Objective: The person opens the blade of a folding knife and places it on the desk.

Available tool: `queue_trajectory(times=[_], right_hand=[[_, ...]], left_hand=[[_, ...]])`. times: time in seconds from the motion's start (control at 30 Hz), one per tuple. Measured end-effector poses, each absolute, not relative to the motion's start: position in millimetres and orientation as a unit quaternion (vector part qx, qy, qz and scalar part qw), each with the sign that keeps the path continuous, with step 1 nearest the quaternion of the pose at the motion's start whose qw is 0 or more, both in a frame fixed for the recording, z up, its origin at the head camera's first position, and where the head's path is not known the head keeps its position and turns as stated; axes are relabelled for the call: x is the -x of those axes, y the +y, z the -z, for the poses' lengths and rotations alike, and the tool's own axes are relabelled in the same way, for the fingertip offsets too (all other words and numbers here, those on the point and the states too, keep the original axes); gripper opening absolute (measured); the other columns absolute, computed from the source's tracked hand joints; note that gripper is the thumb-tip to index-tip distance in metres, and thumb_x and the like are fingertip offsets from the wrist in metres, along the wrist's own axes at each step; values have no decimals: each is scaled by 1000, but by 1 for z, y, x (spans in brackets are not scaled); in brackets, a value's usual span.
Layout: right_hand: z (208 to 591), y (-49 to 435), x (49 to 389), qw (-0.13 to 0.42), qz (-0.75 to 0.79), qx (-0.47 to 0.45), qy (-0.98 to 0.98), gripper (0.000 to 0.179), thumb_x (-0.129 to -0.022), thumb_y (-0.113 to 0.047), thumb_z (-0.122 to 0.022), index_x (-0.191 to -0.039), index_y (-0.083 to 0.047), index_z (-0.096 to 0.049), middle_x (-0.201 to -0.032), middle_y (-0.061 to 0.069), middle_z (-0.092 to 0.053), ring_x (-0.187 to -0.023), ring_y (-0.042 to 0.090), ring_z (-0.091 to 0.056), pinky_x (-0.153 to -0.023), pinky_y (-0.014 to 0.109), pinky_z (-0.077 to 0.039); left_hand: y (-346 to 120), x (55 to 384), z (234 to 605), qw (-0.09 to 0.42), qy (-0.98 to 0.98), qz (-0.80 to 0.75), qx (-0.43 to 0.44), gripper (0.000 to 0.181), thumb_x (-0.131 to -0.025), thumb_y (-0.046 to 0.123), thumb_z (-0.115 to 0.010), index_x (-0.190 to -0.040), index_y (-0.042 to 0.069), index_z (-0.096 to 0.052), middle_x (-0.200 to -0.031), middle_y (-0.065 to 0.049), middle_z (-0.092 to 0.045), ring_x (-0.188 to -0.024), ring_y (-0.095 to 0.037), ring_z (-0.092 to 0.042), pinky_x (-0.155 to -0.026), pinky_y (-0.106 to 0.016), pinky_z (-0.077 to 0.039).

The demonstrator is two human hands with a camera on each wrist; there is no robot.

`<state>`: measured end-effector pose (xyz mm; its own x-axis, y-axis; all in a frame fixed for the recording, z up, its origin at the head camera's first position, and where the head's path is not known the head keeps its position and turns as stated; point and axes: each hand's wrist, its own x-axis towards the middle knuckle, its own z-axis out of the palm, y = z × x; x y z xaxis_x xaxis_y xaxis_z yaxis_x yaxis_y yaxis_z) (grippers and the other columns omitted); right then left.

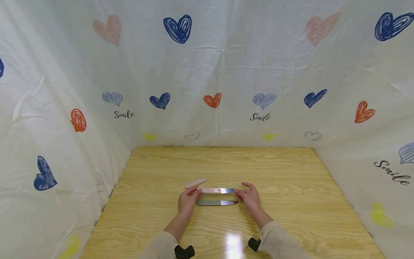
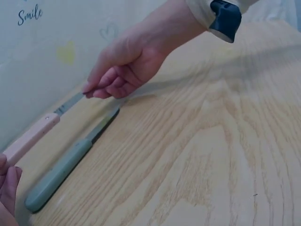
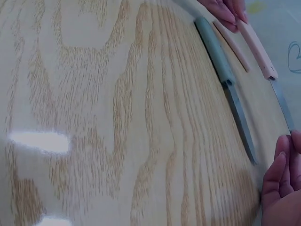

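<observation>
A pink-handled knife (image 1: 211, 190) is held level above the table between two hands. The left hand (image 1: 189, 201) pinches its handle end, and the right hand (image 1: 250, 198) pinches the blade near the tip, with fingers covering that tip. Just nearer to the person, a green-handled knife (image 1: 208, 203) lies on the wood, its blade pointing right. Behind the left hand rests a flat pink piece (image 1: 195, 182) with a small hole at one end; it could be a sheath or a folded knife. In the right wrist view, this pink piece (image 3: 233, 44) lies between the two knives.
A wood-grain table (image 1: 275, 169) stands under the hands. White cloth (image 1: 226, 72) printed with hearts and "Smile" hangs behind it and along both sides. Dark bands (image 1: 184, 251) sit at the wrists over pale sleeves. Light glares on the table's near part.
</observation>
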<state>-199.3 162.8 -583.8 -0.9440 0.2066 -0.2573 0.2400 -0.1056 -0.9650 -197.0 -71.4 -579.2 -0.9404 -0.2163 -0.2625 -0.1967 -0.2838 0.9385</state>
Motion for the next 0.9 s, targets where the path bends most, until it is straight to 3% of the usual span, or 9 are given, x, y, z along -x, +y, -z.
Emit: queue_trajectory(times=[0.17, 0.4, 0.67, 0.9], right_hand=[[588, 163, 199, 19, 667, -163, 727, 51, -81, -1, -74, -123, 7, -47, -70, 3, -71, -57, 9, -62, -49, 18, -48], [587, 163, 199, 23, 619, -170, 766, 52, -79, -6, -77, -122, 5, -49, -70, 3, -71, -53, 8, -60, -45, 17, -44], [585, 161, 203, 31, 620, -174, 765, 48, -80, -1, -75, -119, 7, -48, -72, 9, -70, -53, 11, -64, -49, 20, -53], [586, 162, 205, 38, 636, -180, 749, 41, -80, 3, -73, -112, 9, -48, -74, 10, -70, -53, 12, -65, -52, 24, -58]], left_hand=[[-73, 199, 585, 27, -628, 758, -174, 34, -84, -3, -70, -113, -20, -61, -86, -15, -70, -77, -15, -71, -74, -24, -61], [-76, 199, 593, 26, -709, 678, -194, 24, -83, 5, -73, -102, -9, -71, -95, -23, -73, -73, -9, -70, -66, -18, -60], [-76, 201, 592, 39, -788, 586, -188, 21, -81, 14, -77, -96, -1, -76, -86, -14, -75, -72, -15, -72, -59, -20, -58], [-77, 201, 591, 39, -803, 562, -195, 19, -79, 14, -79, -92, 0, -76, -77, -8, -73, -63, -4, -62, -53, -17, -50]])
